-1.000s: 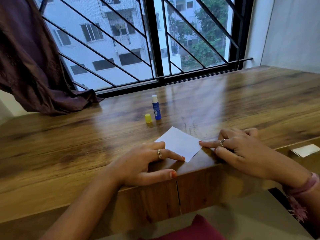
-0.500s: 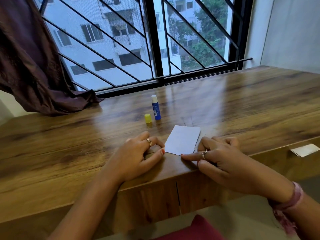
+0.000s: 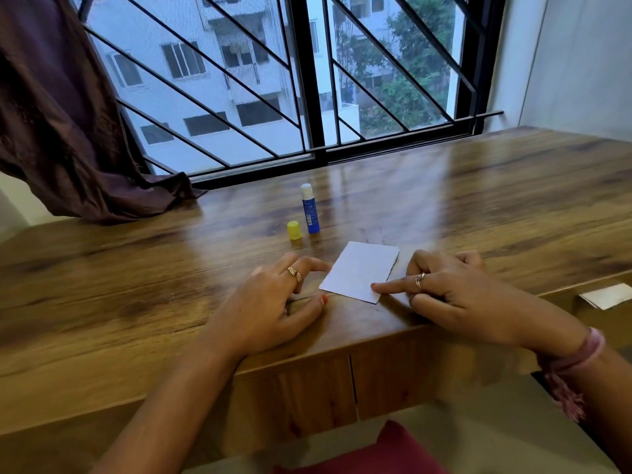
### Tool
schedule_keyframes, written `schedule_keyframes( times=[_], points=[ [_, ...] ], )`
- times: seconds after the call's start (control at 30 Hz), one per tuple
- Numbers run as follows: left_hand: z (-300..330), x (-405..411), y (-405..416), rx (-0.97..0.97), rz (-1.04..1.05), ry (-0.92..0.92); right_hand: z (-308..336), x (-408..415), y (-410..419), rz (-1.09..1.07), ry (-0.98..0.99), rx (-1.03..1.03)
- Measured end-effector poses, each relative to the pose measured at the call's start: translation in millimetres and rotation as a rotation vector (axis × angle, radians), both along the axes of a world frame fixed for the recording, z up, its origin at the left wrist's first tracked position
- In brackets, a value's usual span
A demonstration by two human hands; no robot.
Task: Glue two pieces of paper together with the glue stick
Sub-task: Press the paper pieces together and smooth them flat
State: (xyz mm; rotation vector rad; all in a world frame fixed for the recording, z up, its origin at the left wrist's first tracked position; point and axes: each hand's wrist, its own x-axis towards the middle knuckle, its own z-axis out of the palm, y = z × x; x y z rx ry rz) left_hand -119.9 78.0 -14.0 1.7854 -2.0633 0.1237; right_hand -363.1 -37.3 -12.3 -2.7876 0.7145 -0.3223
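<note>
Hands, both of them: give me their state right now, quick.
Left hand: open, fingers relaxed on the wooden desk beside the white paper, holding nothing.
Right hand: open, straight index finger pressing the paper's near corner, other fingers loosely curled.

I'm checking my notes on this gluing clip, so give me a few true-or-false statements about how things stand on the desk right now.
1. The glue stick stands upright, uncapped. True.
2. The yellow cap lies on the paper. False: it sits on the desk beside the glue stick.
3. The right hand touches the paper's near corner with its index finger. True.
4. The left hand grips the glue stick. False: it rests on the desk, left of the paper.
</note>
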Motion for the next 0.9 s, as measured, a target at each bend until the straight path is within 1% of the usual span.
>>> schedule_keyframes(
  times=[0.1,0.17,0.27,0.33,0.53,0.73,0.9],
  points=[
    [2.2,-0.4,1.2,-0.009,-0.021,-0.013,-2.7,5.9,8.3,-0.012,-0.022,-0.022],
    [4.0,-1.1,2.1,0.007,-0.099,-0.027,-5.0,9.3,14.1,-0.016,-0.043,-0.030],
    [5.6,-1.3,2.6,0.091,-0.240,-0.016,-7.3,14.0,20.9,-0.009,-0.064,-0.010],
    [5.2,-0.5,2.0,0.126,-0.284,-0.035,-7.3,15.7,24.0,-0.013,-0.064,0.016],
    [4.2,1.2,0.4,0.157,-0.298,-0.035,-6.2,17.4,28.1,-0.037,-0.086,0.042],
    [5.6,-0.2,1.2,0.155,-0.292,-0.023,-12.0,18.9,30.3,-0.046,-0.047,-0.107],
    [5.0,-0.8,1.4,0.182,-0.263,0.021,-14.4,10.8,17.6,-0.137,-0.038,-0.168]
  ],
)
